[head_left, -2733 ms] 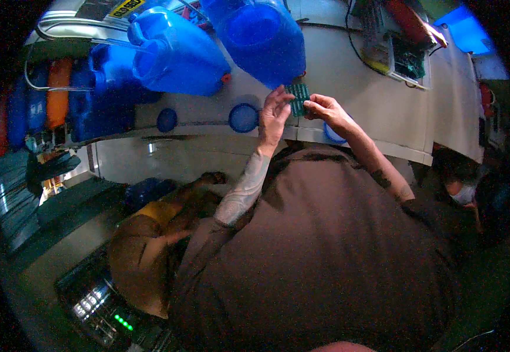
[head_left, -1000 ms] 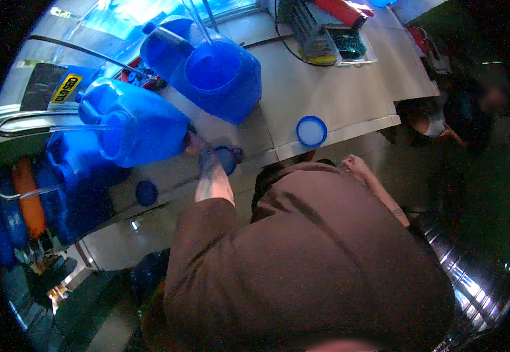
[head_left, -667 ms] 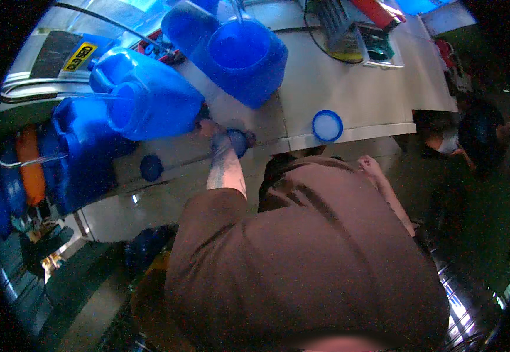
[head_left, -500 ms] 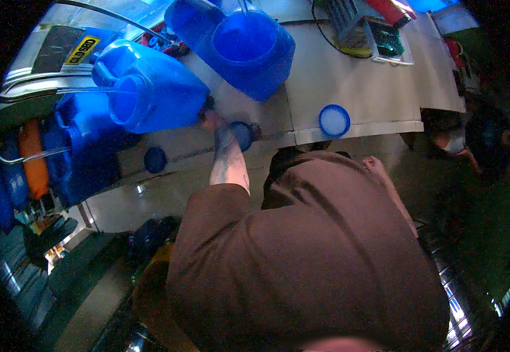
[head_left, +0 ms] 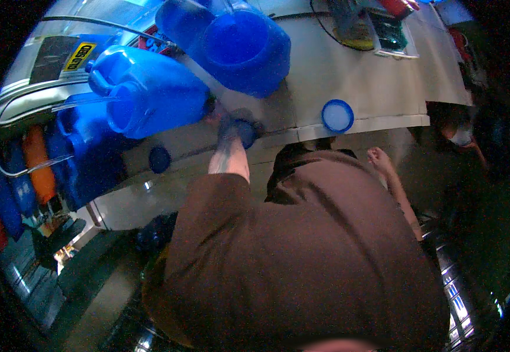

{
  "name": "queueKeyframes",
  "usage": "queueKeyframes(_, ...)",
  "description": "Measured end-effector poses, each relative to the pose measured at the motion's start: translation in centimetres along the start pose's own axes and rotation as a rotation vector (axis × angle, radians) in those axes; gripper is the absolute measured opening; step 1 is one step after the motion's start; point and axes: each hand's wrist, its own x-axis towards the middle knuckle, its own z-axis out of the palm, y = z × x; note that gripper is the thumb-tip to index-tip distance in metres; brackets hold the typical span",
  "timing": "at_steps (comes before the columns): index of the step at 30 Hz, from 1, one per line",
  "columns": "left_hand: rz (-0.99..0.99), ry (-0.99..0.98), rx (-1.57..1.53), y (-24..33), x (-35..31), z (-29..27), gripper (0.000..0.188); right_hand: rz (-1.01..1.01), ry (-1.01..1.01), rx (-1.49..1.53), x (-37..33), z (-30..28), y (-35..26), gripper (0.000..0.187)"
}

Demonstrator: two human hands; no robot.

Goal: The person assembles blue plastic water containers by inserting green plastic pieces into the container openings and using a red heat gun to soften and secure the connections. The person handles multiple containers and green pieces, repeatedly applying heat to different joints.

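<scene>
My left hand [head_left: 229, 124] reaches forward to the edge of the steel table [head_left: 378, 88] and grips a small dark blue cap [head_left: 247, 132]. The cap sits just right of a large blue jerrycan [head_left: 149, 94] lying on its side. Behind the hand stands a blue bucket [head_left: 244, 46]. My right hand [head_left: 377, 158] hangs low beside my brown-shirted body, below the table edge, fingers curled into a fist with nothing seen in it.
A round light blue lid [head_left: 337, 115] lies near the table's front edge. Another dark blue cap [head_left: 159, 159] shows lower left. Orange and blue containers [head_left: 35, 170] are stacked at the left. A masked person [head_left: 460, 136] is at the right.
Earlier both hands held a small green thing up by the bucket. Since then my right hand dropped to my side and my left hand closed on the blue cap by the jerrycan.
</scene>
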Motion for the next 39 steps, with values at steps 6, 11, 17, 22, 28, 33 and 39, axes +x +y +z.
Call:
queueKeyframes(6, 0.250, -0.124, 0.385, -5.8, -7.7, -0.2, 0.061, -0.355, 0.156, -0.284, 0.8, 4.3, -10.2, 0.033)
queueKeyframes(11, 0.872, 0.197, 1.978, -12.6, -13.8, -1.7, 0.064, -0.476, 0.150, -0.771, 3.2, 10.1, -16.2, 0.054)
queueKeyframes(17, 0.250, -0.275, 0.789, -13.5, -9.4, -6.9, 0.061, -0.644, -0.291, -0.954, 5.0, 12.2, -19.5, 0.055)
queueKeyframes(22, 0.328, -0.248, 0.702, -9.8, -8.3, -8.3, 0.056, -0.784, -0.296, -0.745, 5.2, 9.2, -25.0, 0.046)
queueKeyframes(28, 0.596, -0.202, 0.199, 0.9, -17.6, -2.0, 0.049, -1.101, 0.586, -0.386, 9.6, -7.2, -34.1, 0.027)
queueKeyframes(33, 0.439, -0.614, 0.072, 12.5, -28.2, 4.7, 0.043, -0.832, 0.636, -0.698, 17.4, -15.9, -35.7, 0.030)
queueKeyframes(39, 0.467, -0.808, 0.064, 18.4, -35.0, 7.1, 0.045, -0.843, 0.416, -0.724, 20.7, -17.6, -34.6, 0.024)
